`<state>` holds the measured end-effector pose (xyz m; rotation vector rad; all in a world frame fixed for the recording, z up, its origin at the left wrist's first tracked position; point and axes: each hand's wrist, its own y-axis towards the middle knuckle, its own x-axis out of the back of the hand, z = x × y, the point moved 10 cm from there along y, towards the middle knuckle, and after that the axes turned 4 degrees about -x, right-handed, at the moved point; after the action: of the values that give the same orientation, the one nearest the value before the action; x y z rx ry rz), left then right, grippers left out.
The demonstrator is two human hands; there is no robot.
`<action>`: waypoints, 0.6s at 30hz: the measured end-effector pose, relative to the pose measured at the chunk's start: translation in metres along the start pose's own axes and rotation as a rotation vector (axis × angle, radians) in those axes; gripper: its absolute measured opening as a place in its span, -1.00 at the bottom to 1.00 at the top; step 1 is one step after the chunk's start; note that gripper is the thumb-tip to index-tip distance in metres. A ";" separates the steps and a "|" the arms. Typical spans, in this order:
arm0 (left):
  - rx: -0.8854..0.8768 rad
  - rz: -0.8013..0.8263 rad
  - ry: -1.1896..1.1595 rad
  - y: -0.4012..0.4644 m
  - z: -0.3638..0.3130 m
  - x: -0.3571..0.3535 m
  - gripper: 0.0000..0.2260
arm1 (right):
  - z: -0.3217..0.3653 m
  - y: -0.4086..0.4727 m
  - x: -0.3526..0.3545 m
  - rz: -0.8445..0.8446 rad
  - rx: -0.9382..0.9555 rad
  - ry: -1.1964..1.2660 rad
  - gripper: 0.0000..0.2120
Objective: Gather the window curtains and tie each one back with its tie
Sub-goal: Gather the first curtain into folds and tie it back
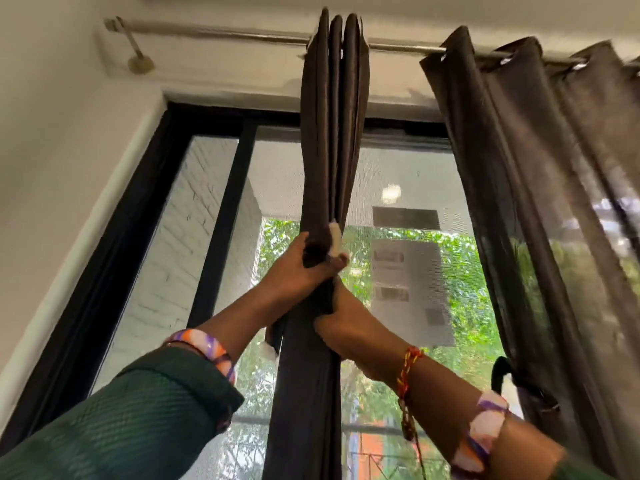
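Curtain [330,133] bunched | left hand [298,268] grip clutches it | right hand [343,323] grip clutches it below

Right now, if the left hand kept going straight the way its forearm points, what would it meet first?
The left hand already grips the gathered curtain, so the cloth itself comes first. Past that bundle lies the window screen, though how far behind is hard to judge from this view.

Home room: dark curtains [332,133] on rod [221,31], black-framed window [221,188], white walls.
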<state>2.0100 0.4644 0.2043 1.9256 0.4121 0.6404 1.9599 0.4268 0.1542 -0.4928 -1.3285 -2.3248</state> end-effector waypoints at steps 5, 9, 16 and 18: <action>0.029 -0.261 0.192 0.020 0.010 0.001 -0.78 | -0.005 0.013 -0.003 0.023 0.060 -0.214 -0.49; 0.229 -0.550 0.032 0.028 0.048 0.022 -0.79 | -0.009 0.014 0.001 0.174 0.157 -0.073 -0.43; 0.430 -0.258 -0.365 0.022 0.062 0.002 -0.78 | -0.099 0.054 0.117 -0.395 -0.132 0.574 -0.91; 0.393 -0.216 -0.444 0.026 0.054 -0.002 -0.72 | -0.105 0.059 0.091 -0.144 -0.232 0.679 -0.80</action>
<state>2.0409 0.4127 0.2092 2.2776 0.4754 -0.0226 1.9029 0.2923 0.1910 0.3282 -0.7915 -2.4405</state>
